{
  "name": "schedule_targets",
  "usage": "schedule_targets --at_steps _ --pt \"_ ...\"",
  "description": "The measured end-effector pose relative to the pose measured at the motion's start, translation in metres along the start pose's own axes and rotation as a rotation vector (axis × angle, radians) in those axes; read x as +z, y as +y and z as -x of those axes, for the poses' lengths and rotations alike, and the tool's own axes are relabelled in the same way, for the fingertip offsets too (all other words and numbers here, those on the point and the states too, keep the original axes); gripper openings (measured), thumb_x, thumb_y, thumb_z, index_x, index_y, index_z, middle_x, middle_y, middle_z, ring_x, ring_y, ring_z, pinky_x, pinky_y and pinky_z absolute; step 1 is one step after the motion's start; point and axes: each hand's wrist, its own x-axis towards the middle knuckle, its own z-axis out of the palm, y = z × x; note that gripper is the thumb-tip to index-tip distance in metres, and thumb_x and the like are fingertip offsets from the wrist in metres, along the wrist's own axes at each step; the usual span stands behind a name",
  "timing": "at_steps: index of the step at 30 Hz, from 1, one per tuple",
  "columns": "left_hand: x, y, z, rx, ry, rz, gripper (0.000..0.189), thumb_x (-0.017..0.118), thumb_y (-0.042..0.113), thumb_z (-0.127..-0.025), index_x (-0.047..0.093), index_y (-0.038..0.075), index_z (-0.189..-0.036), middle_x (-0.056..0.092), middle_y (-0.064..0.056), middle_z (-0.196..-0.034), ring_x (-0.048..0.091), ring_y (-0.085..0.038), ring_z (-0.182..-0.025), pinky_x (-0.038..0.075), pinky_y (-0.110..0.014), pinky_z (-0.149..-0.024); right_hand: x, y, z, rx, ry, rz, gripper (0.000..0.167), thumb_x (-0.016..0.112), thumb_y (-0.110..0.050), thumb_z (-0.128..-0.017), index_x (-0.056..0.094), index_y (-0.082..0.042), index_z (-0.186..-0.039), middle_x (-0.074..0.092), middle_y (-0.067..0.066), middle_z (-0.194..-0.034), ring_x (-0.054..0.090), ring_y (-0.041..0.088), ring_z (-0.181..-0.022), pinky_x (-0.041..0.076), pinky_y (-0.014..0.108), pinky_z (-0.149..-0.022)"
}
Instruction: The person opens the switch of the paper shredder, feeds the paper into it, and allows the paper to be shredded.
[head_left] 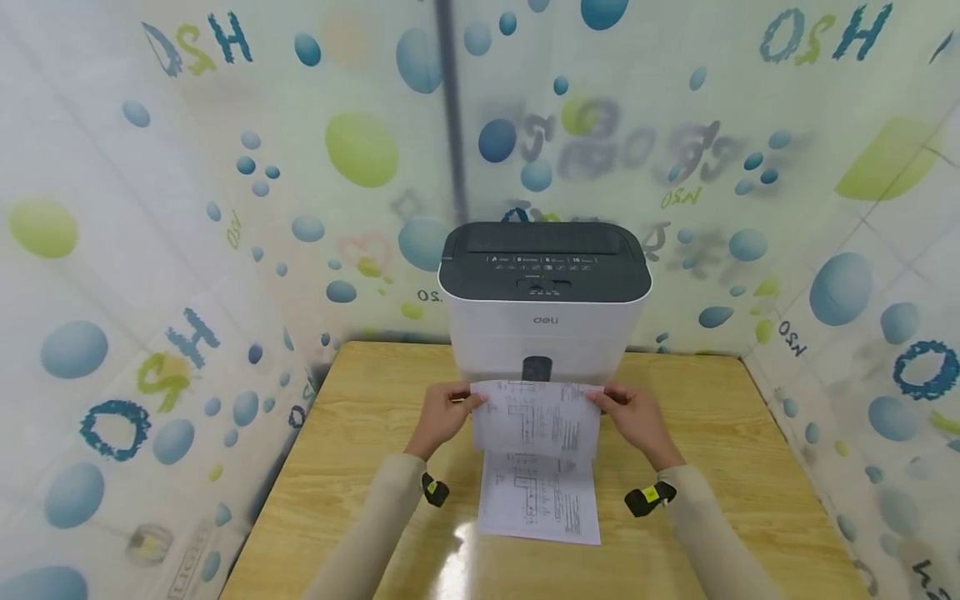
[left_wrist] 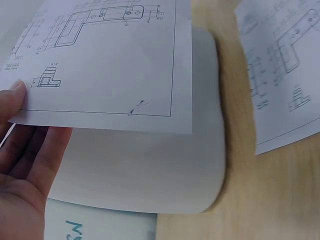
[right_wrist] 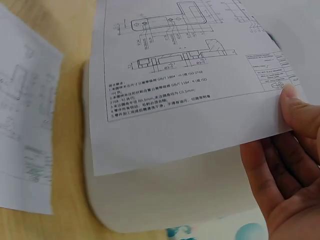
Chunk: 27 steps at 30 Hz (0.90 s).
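Observation:
A printed sheet of paper (head_left: 536,417) with a technical drawing is held up between both hands in the head view. My left hand (head_left: 444,415) pinches its upper left corner, thumb on top and fingers beneath, as the left wrist view shows. On the other side my right hand (head_left: 633,419) pinches the upper right corner in the same way. Below it, a second printed sheet (head_left: 538,508) with a similar drawing lies on the wooden table (head_left: 352,467). Right behind the raised sheet stands a white paper shredder (head_left: 487,337) with a dark top (head_left: 547,250).
The shredder's feed area (head_left: 543,242) and control switch (head_left: 543,286) face up. A patterned curtain (head_left: 360,208) encloses the table at the back and sides. Black wrist straps (head_left: 651,497) sit on both forearms.

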Motion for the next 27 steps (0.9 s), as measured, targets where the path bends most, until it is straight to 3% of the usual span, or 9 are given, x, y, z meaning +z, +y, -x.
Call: schedule_targets --at_steps 3,10,14,22,27 --pt "-0.004 0.008 -0.005 0.021 0.006 -0.01 0.01 0.079 0.016 -0.09 0.08 0.01 -0.082 0.078 -0.008 -0.082 0.064 -0.008 -0.068 0.049 -0.023 -0.059 -0.005 -0.01 -0.002 -0.037 0.018 0.007 0.023 0.072 -0.031 -0.097 0.079 -0.009 -0.098 0.076 0.008 -0.094 0.068 0.02 -0.088 0.055 0.025 -0.075" --pt "-0.013 0.029 -0.016 0.091 0.032 -0.047 0.021 0.078 0.017 -0.091 0.074 0.01 -0.072 0.073 -0.003 -0.073 0.06 -0.006 -0.066 0.051 -0.022 -0.062 -0.016 -0.031 -0.005 -0.09 0.052 0.03 0.025 0.073 -0.034 -0.096 0.078 -0.009 -0.093 0.075 0.009 -0.089 0.061 0.015 -0.078 0.049 0.024 -0.068" --pt "-0.019 0.041 -0.023 0.12 0.042 -0.067 0.029 0.078 0.019 -0.092 0.067 0.009 -0.067 0.064 -0.001 -0.065 0.051 -0.01 -0.061 0.044 -0.023 -0.058 -0.023 -0.044 -0.006 -0.106 0.078 0.046 0.028 0.074 -0.038 -0.095 0.077 -0.01 -0.091 0.071 0.007 -0.084 0.054 0.012 -0.074 0.044 0.025 -0.065" --pt "-0.028 0.067 -0.031 0.171 0.079 -0.106 0.034 0.079 0.019 -0.091 0.06 0.011 -0.064 0.056 0.0 -0.062 0.05 -0.015 -0.061 0.04 -0.024 -0.056 -0.035 -0.067 -0.008 -0.169 0.105 0.052 0.027 0.074 -0.039 -0.095 0.079 -0.012 -0.096 0.069 0.004 -0.083 0.053 0.013 -0.076 0.044 0.025 -0.065" --pt "-0.034 0.078 -0.036 0.254 0.103 -0.101 0.042 0.08 0.018 -0.09 0.053 0.01 -0.059 0.047 0.002 -0.057 0.043 -0.013 -0.056 0.034 -0.023 -0.052 -0.042 -0.079 -0.009 -0.192 0.12 0.063 0.026 0.075 -0.039 -0.094 0.079 -0.013 -0.097 0.073 0.007 -0.086 0.054 0.011 -0.075 0.044 0.023 -0.064"
